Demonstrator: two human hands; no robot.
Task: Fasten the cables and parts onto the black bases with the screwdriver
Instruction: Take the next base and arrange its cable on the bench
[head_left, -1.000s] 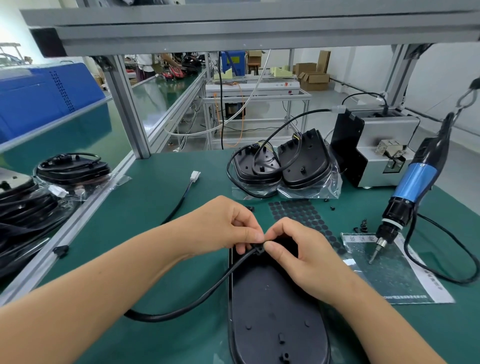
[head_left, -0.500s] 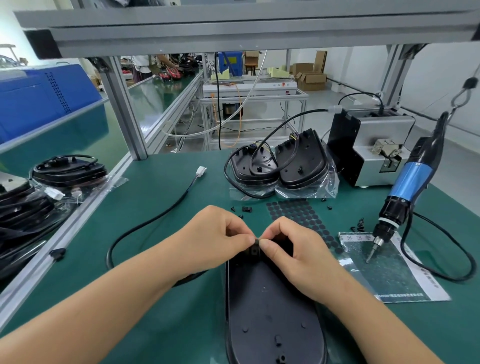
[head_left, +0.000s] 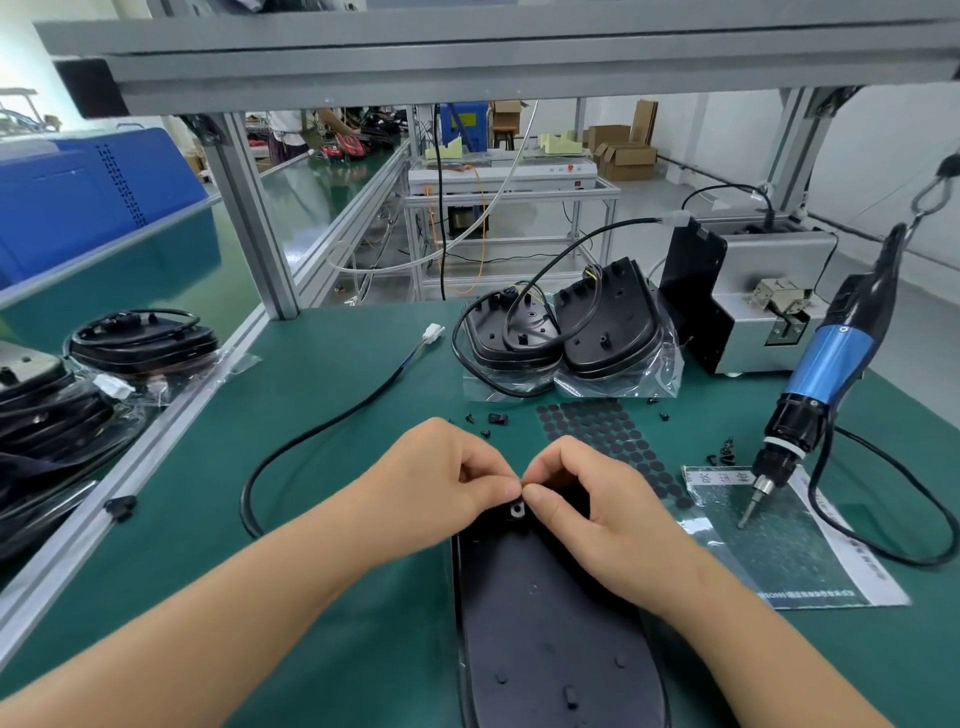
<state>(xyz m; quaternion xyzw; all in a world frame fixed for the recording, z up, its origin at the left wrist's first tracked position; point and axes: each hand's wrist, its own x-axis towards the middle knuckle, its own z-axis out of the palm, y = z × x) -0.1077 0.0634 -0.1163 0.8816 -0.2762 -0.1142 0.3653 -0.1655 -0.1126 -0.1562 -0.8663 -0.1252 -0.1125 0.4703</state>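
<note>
Step in hand: seating a small part at the far end of the black base, ahead of screwing. Left hand and right hand meet over that end; thumbs and forefingers of both are pinched together, tips touching, on something too small to identify. Just below the fingers a pale round boss or hole shows on the base. The base lies flat on the green tabletop, running from the fingers toward the person.

Black cable loops left of the fingers, its white connector far beyond them; where its near end goes is hidden by the left hand.

Electric screwdriver hangs well right of the fingers, untouched. Loose screws lie near its tip.

Judgement: next move calls for one hand to keep the part seated while the other fetches a screw and the driver.
</note>
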